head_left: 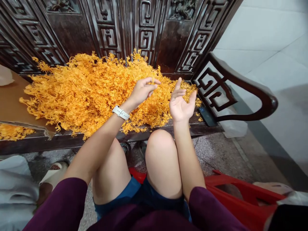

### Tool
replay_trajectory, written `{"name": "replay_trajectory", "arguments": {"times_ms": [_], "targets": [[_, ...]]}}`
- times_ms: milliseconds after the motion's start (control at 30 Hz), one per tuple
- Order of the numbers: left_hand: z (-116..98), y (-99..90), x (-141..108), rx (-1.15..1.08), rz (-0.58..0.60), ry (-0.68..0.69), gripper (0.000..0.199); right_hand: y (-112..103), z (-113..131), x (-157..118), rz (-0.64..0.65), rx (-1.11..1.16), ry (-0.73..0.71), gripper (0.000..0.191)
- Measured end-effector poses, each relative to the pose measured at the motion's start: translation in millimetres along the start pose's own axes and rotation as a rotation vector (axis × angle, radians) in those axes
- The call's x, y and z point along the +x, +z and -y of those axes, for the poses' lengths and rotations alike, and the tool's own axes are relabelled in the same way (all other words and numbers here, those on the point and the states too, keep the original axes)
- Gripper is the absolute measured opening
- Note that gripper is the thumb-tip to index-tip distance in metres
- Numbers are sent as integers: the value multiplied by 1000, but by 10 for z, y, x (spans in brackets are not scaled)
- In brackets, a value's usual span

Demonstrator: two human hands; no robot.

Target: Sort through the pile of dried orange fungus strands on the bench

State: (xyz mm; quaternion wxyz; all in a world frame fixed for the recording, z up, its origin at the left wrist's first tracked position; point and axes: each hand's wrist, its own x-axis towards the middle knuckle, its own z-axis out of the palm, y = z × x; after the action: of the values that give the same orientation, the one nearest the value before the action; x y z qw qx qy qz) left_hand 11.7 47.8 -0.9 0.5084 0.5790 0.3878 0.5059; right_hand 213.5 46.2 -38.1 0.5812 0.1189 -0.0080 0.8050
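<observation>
Pinching an orange strand (pixel 153 77) at upper centre, the left hand (pixel 143 90) hovers over the orange heap (pixel 91 86) on the counter (pixel 57 142); the right hand (pixel 181 106) is spread, released. Cardboard (pixel 18 104) is far left.

Both forearms (pixel 103 143) reach forward, left hand (pixel 143 91) pinching, right hand (pixel 182 106) palm up with fingers (pixel 178 84) parted.

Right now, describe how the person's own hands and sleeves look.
Both sleeves are dark purple and short. The left hand is ungloved, with a pale strap around its wrist. The right hand is ungloved too, its wrist showing no band.
</observation>
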Motion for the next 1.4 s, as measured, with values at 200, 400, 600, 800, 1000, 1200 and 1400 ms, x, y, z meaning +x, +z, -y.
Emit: {"name": "replay_trajectory", "arguments": {"times_ms": [200, 400, 600, 800, 1000, 1200, 1400], "targets": [[120, -18, -10, 435, 91, 202, 10, -19, -152, -34, -182, -1043, -236, 25], [48, 17, -94, 629, 296, 260, 18, -41, -332, -36, -128, -1439, -281, 32], [21, 32, -111, 682, 268, 283, 29, -66, -366, -37, -27, -1606, -483, 34], [-3, -13, -115, 595, 224, 329, 37, -84, -325, -20, -80, -1562, -451, 39], [38, 73, -63, 270, 136, 200, 41, -78, -359, -31, -26, -1502, -401, 36], [32, 122, -50, 156, 66, 111, 37, 13, -452, -86, -61, -1469, -395, 29], [0, 87, -77, 124, 230, 103, 43, 51, -438, -109, -123, -1378, -331, 38]]}}
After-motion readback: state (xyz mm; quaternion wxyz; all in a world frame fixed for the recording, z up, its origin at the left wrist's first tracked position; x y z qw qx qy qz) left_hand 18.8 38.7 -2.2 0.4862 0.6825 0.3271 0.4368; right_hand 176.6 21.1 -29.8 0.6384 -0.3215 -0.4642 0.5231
